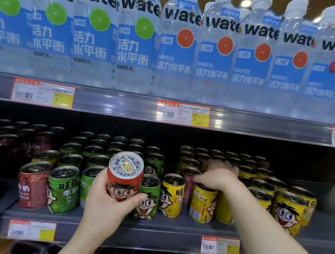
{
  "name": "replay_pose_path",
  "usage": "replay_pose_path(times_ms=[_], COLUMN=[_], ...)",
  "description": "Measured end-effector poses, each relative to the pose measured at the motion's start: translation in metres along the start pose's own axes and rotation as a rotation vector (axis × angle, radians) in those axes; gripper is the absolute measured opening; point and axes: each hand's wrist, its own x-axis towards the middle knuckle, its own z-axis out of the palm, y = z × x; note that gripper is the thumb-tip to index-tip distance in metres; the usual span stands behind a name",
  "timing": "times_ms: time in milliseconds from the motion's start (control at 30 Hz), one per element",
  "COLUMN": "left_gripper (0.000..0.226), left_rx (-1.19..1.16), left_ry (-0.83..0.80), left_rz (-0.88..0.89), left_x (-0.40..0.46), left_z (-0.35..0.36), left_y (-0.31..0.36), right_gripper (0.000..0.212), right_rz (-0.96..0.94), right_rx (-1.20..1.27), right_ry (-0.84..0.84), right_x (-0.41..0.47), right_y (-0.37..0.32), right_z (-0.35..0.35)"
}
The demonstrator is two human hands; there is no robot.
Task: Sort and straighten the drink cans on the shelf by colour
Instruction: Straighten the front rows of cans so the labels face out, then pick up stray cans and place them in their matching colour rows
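Before the shelf [171, 227], hands grip cylindrical metal cans: left [105, 200] red [124, 176], right [218, 177] yellow [202, 204].

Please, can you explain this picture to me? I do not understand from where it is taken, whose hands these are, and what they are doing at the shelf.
There is only one picture. It comes from a camera worn on a person's head, looking forward and down, so the two bare arms belong to that person; there is no robot.

The left hand holds a red can lifted in front of the shelf. The right hand reaches in and grips the top of a can among the yellow cans; a pinkish-red can stands there, which may be the one it grips.

The shelf carries small drink cans: green cans in the middle, yellow on the right, dark red at the far left. Above stand water bottles.
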Motion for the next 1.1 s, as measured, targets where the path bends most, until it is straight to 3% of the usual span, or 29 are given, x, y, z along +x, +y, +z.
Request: replay_pose_path(times_ms=[167,367,533,633,700,867,1100], left_gripper=[0.063,0.059,0.069,0.08,0.077,0.068,0.065], left_rx=[0.034,0.027,0.013,-0.015,-0.02,0.033,0.143], left_ry=[0.011,0.019,0.044,0.108,0.169,0.327,0.432], left_rz=[0.003,-0.031,-0.05,-0.079,-0.081,-0.05,-0.107], left_x=[-0.002,0.0,-0.001,-0.008,-0.013,-0.029,-0.017], left_z=[0.002,0.0,0.002,-0.004,-0.014,-0.082,-0.235], left_y=[0.007,0.006,0.008,0.012,0.013,0.008,-0.044], right_gripper=[0.081,0.084,0.062,0.065,0.066,0.051,0.05], right_rz=[0.031,0.053,-0.19,-0.389,-0.509,-0.762,-0.808], right_rx=[-0.085,0.078,0.649,0.857,0.907,1.025,1.056], right_ry=[-0.033,0.049,0.49,0.67,0.648,0.399,0.201], right_x=[0.017,0.019,-0.026,-0.071,-0.097,-0.135,-0.168], right_y=[-0.017,-0.01,-0.01,-0.024,-0.04,-0.112,-0.251], right_z=[0.013,0.024,0.021,0.021,0.017,0.019,0.063])
